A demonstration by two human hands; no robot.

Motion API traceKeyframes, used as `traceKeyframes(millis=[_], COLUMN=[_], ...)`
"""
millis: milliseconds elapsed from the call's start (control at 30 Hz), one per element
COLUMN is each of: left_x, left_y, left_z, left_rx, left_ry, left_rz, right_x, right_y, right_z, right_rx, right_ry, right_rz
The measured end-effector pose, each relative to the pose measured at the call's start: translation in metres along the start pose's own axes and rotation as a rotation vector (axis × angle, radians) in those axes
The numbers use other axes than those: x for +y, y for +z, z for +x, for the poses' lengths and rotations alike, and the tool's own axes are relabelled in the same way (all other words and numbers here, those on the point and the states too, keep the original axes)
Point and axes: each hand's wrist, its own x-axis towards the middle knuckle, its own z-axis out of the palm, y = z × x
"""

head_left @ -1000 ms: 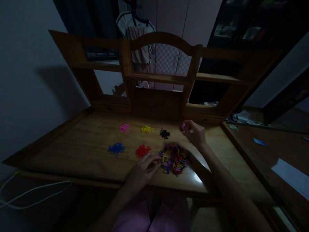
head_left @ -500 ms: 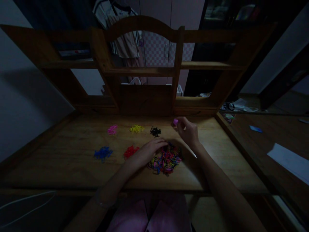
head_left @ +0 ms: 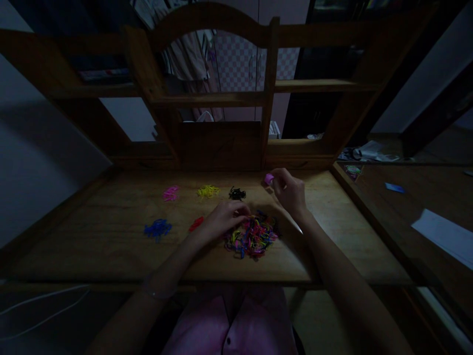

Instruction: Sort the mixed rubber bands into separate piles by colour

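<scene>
Smooth, lightly glossy wooden desk [head_left: 96, 251]

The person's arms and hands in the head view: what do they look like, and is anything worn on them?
The left hand and right hand are ungloved. A thin, translucent band with a small glint circles the left forearm; none shows on the right forearm. No sleeves are visible on either. It is too dark to tell about rings.

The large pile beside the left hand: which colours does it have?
The large pile is multicoloured: red, pink, yellow and blue pieces show in the head view.
</scene>
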Motion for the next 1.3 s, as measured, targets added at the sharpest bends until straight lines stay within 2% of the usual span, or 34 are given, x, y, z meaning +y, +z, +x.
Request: traceKeyframes(millis=[267,600,667,767,833,900,1033,1133,1300], left_x=[-0.002,-0.011,-0.007,0.005,0.015,0.025,0.040,0.044,0.038], left_y=[-0.002,0.003,0.001,-0.006,-0.009,-0.008,0.002,0.014,0.028], left_z=[-0.007,-0.009,-0.010,-0.013,-0.016,-0.020,-0.025,-0.025,-0.019], left_rx=[0.089,-0.013,0.016,0.090,0.074,0.004,-0.120,-0.128,-0.126], left_ry=[-0.140,-0.137,-0.112,-0.022,0.038,0.087,0.153,0.152,0.135], left_rz=[-0.177,-0.263,-0.213,-0.015,0.093,0.134,0.149,0.157,0.183], right_x=[0.003,0.004,0.005,0.006,0.006,0.005,0.004,0.004,0.004], right_y=[0.000,0.002,0.002,0.003,0.003,0.003,0.002,0.002,0.002], right_z=[0.000,0.000,0.000,0.000,0.000,0.000,0.000,0.000,0.000], right_rx=[-0.015,-0.032,-0.034,-0.035,-0.033,-0.031,-0.032,-0.034,-0.035], right_ry=[0.024,0.051,0.056,0.057,0.056,0.054,0.049,0.050,0.052], right_rz=[-0.011,-0.010,-0.019,-0.034,-0.037,-0.040,-0.042,-0.044,-0.032])
